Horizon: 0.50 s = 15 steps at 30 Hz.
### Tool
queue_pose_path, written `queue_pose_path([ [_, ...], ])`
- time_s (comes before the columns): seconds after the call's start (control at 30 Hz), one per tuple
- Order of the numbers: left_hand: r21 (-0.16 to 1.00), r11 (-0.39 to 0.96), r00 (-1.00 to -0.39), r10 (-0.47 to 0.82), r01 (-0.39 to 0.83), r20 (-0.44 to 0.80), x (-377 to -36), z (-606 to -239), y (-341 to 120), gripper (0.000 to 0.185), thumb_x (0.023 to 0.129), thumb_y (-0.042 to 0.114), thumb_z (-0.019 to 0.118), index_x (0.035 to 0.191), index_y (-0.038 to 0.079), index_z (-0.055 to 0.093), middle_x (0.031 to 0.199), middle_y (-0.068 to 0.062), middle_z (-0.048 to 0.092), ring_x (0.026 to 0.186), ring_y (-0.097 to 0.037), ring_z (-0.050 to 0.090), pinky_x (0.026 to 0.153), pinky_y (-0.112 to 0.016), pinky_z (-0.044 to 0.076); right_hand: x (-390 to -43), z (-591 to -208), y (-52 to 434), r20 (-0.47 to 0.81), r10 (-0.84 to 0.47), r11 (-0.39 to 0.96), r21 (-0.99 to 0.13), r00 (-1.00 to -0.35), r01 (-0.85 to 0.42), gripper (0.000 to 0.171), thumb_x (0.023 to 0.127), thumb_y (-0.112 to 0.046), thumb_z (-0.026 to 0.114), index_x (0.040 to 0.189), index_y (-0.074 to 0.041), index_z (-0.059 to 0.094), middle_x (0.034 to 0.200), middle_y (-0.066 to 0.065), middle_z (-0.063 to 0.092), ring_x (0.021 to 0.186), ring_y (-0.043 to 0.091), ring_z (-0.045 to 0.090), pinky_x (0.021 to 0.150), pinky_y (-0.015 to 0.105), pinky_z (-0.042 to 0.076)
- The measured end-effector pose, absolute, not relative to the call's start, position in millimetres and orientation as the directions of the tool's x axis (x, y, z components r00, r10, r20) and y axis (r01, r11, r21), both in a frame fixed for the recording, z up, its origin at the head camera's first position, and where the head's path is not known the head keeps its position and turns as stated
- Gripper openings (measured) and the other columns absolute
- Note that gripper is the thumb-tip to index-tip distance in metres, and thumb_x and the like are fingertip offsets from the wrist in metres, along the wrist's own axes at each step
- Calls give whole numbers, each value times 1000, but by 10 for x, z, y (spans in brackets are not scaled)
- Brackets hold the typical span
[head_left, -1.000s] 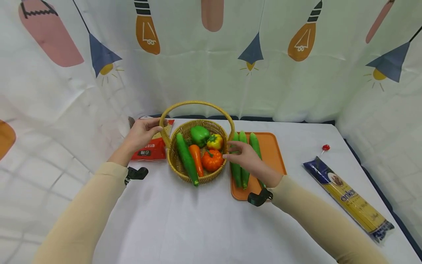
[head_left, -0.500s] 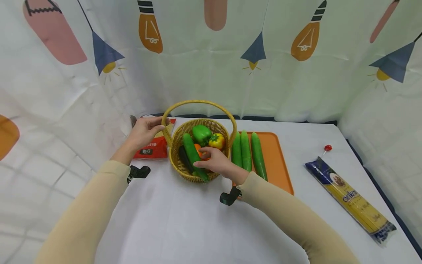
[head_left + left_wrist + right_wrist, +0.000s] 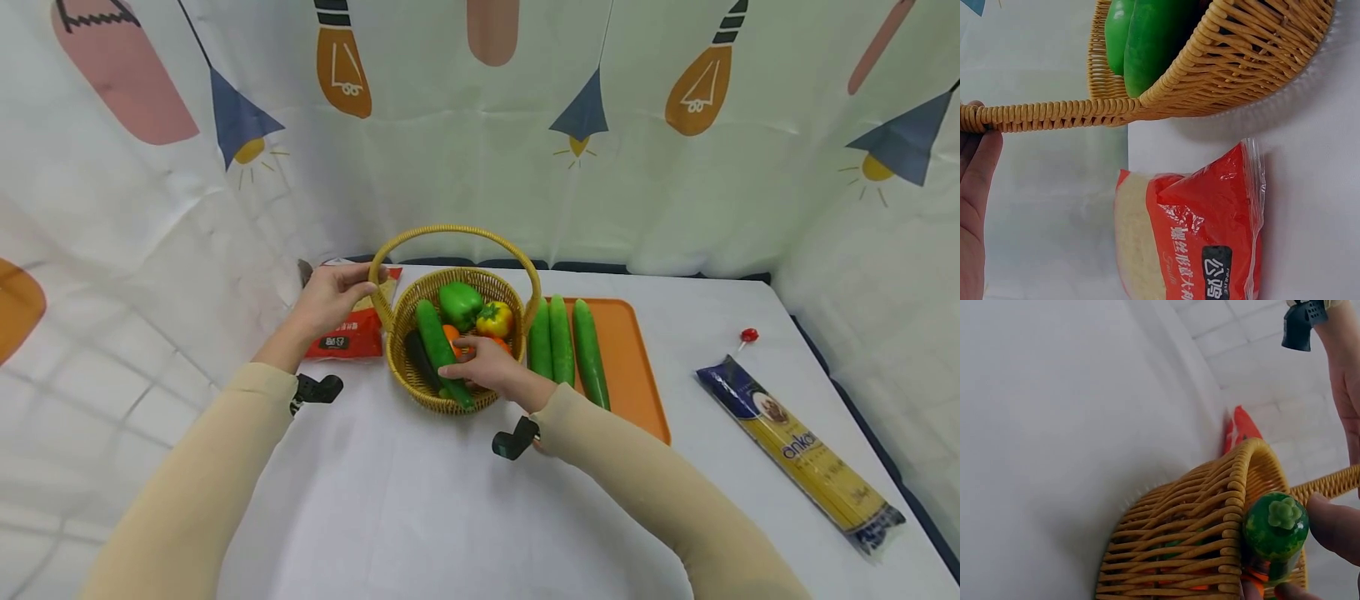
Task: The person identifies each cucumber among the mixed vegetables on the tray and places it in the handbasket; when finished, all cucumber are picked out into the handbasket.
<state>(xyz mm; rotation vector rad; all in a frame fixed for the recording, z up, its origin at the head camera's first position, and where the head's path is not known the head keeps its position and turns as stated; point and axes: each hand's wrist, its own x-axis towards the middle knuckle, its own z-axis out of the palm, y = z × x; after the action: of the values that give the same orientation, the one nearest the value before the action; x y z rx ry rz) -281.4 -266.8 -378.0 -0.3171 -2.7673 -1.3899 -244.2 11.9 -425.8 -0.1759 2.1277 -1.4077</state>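
Observation:
A wicker basket (image 3: pixel 397 367) with a tall arched handle stands on the white-covered table. My left hand (image 3: pixel 330 302) holds the left side of that handle (image 3: pixel 1054 114) between thumb and fingers. Inside the basket, my right hand (image 3: pixel 491 364) grips the lower end of a cucumber (image 3: pixel 433 333); the thumb shows beside its green end in the right wrist view. A dark eggplant-like vegetable (image 3: pixel 420 360) lies to the cucumber's left. Behind are a green bell pepper (image 3: pixel 461 304) and a yellow pepper (image 3: pixel 495 319). Orange vegetables (image 3: pixel 451 332) are partly hidden by my right hand.
Right of the basket, an orange tray (image 3: pixel 633 375) carries three cucumbers (image 3: pixel 562 342). A red pasta bag (image 3: pixel 1210 231) lies left of the basket. Farther right are a long spaghetti pack (image 3: pixel 802 454) and a red lollipop (image 3: pixel 748 335). A printed curtain hangs behind.
My right hand has moved left from the basket's right side onto the cucumber, which has shifted right, uncovering the dark vegetable. My left hand has stayed on the handle.

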Motion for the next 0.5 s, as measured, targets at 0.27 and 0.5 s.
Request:
queue_pose_path([
  [0.27, 802, 570, -981, 167, 180, 101, -2818, -3775, -2666, 39, 103, 13, 60, 141, 5, 61, 137, -18, 66, 131, -31, 61, 110, -40, 49, -2502, -4315, 70, -437, -385, 435, -863, -813, 258, 72, 92, -23, 78, 155, -11, 45, 148, 16, 51, 119, 29, 63, 109, 45, 54],
  [0.5, 792, 578, -979, 169, 194, 116, -2819, -3777, -2662, 38, 103, 13, 60, 141, 4, 62, 136, -18, 67, 130, -33, 62, 109, -41, 50, -2531, -4311, 79, -486, -403, 427, -849, -776, 310, 78, 89, -16, 80, 157, -13, 41, 157, 17, 41, 130, 34, 57, 114, 49, 49],
])
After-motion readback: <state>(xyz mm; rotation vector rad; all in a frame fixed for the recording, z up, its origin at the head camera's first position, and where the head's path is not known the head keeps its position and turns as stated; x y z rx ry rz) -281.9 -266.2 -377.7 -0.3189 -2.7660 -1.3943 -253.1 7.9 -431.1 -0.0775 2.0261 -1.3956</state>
